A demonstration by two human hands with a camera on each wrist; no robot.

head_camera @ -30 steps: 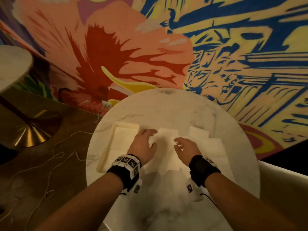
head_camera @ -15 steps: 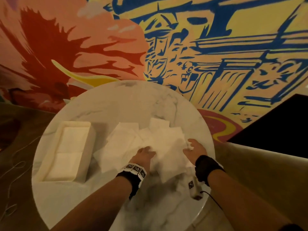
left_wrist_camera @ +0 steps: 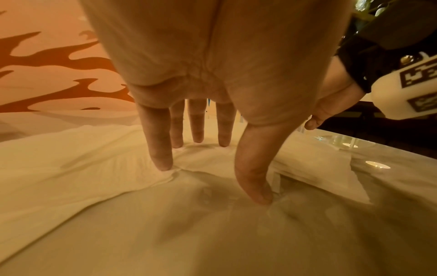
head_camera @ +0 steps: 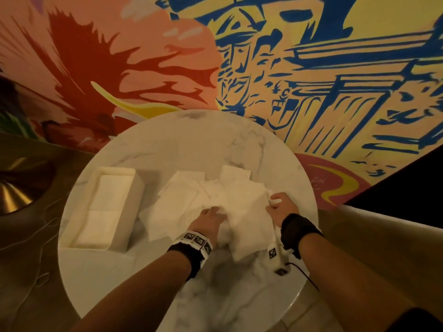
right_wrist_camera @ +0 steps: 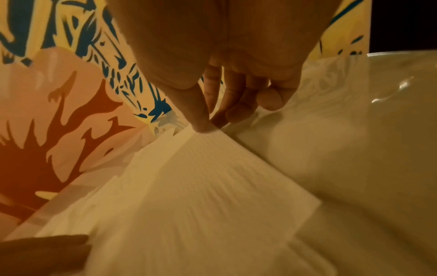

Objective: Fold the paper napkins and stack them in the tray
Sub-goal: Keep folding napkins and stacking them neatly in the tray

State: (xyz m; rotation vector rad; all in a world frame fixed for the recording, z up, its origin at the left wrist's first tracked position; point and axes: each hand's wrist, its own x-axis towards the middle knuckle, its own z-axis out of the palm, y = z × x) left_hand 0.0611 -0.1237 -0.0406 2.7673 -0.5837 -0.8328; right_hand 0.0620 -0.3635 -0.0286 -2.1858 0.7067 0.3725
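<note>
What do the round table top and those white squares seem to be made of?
Table top: glossy marble or a marble-look surface, grey veins and light reflections. Napkins: thin embossed paper, fine dotted texture, wrinkling under the left hand.

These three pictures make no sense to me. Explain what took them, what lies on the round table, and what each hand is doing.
No machine is at work: a person wears one camera on the head and one on each wrist. The head view looks down on a round marble table. On its left side stands a tray with folded napkins already inside; loose paper napkins lie spread beside it. The left wrist view looks along the left hand, whose straight fingers press down on a napkin. The right wrist view looks along the right hand, whose thumb and fingertips pinch a corner of that napkin, lifted slightly. The black bands with square markers on the wrists carry the cameras.
</note>
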